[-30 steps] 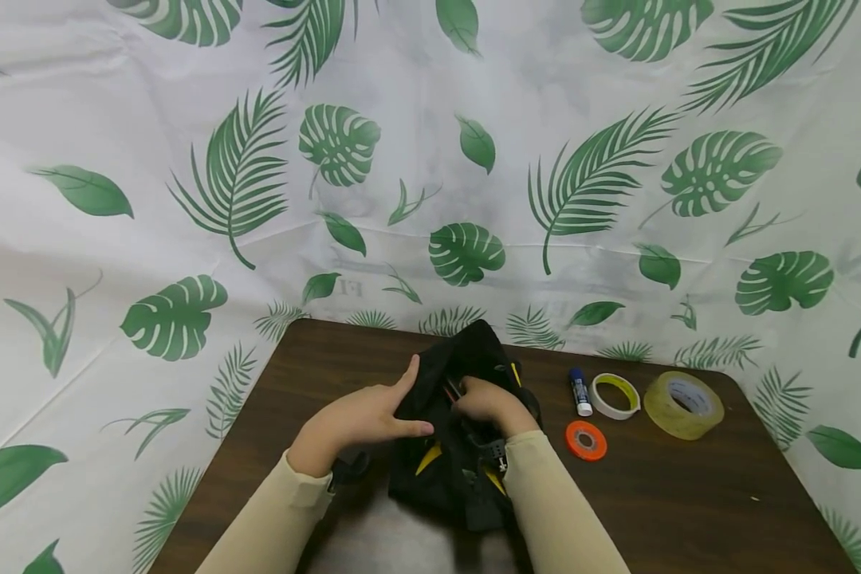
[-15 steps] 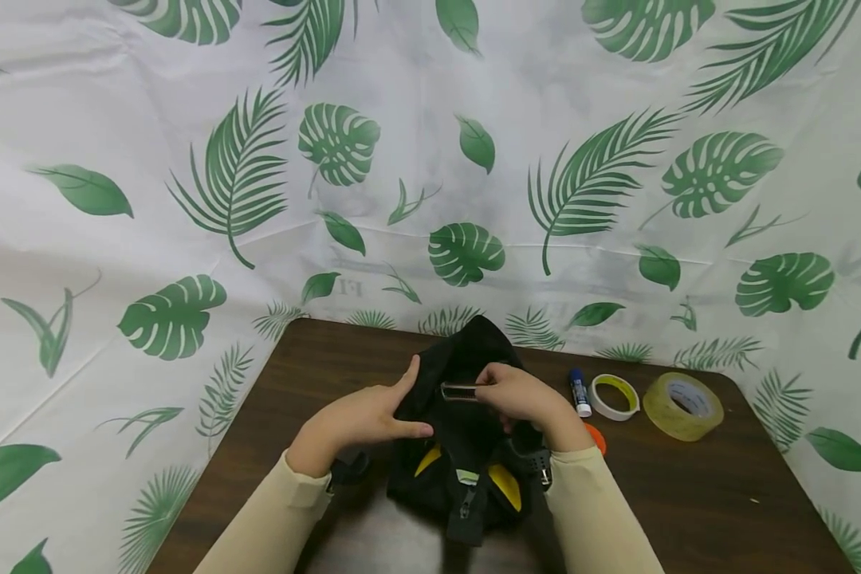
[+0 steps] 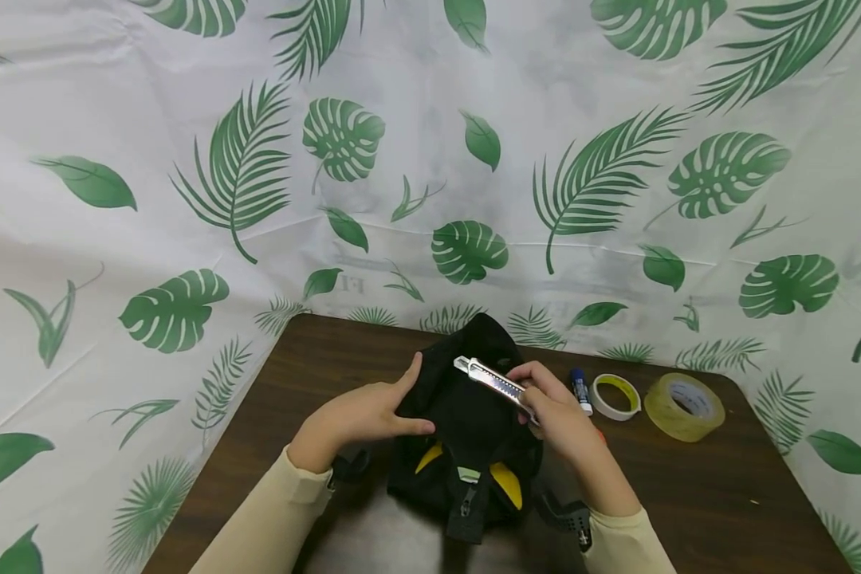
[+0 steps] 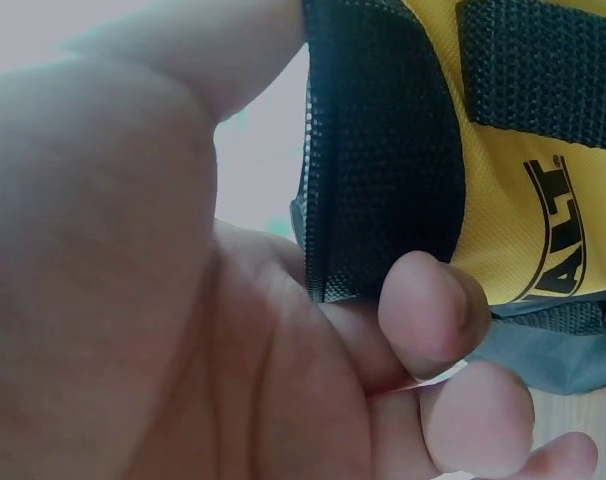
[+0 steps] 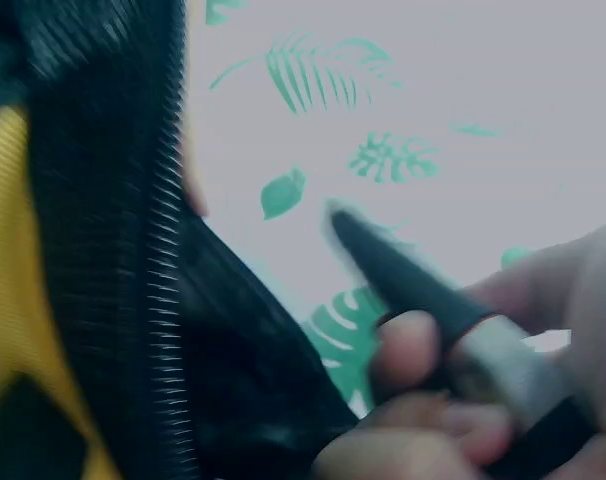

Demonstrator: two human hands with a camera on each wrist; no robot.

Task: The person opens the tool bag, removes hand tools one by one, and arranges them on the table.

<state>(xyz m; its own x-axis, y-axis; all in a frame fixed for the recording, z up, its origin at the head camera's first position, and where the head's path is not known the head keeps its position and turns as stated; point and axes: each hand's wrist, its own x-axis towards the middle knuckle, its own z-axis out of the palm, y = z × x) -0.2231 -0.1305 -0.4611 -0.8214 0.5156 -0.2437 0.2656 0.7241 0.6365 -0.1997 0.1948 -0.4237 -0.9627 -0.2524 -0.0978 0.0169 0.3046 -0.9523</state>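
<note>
A black and yellow zippered tool bag (image 3: 466, 446) stands on the dark wooden table, its mouth open toward the back. My left hand (image 3: 366, 410) holds the left edge of that mouth, thumb and fingers spread. In the left wrist view, curled fingers (image 4: 433, 315) lie against the bag's black zipper edge (image 4: 383, 150). Above the bag's right side, my right hand (image 3: 556, 410) grips a silver snap-off utility knife (image 3: 498, 381) by one end, the other end pointing up and left. The right wrist view shows the knife (image 5: 513, 365) blurred, close to the zipper (image 5: 163, 280). The bag's inside is dark.
Right of the bag lie a glue stick (image 3: 581, 391), a white tape roll with a yellow core (image 3: 601, 408) and a wide clear tape roll (image 3: 663, 414). An orange roll is mostly hidden behind the right hand. A leaf-print sheet (image 3: 402, 159) hangs behind the table.
My right hand has come up out of the bag with the utility knife and moved right, turning the knife diagonal. The left hand stays at the bag's edge.
</note>
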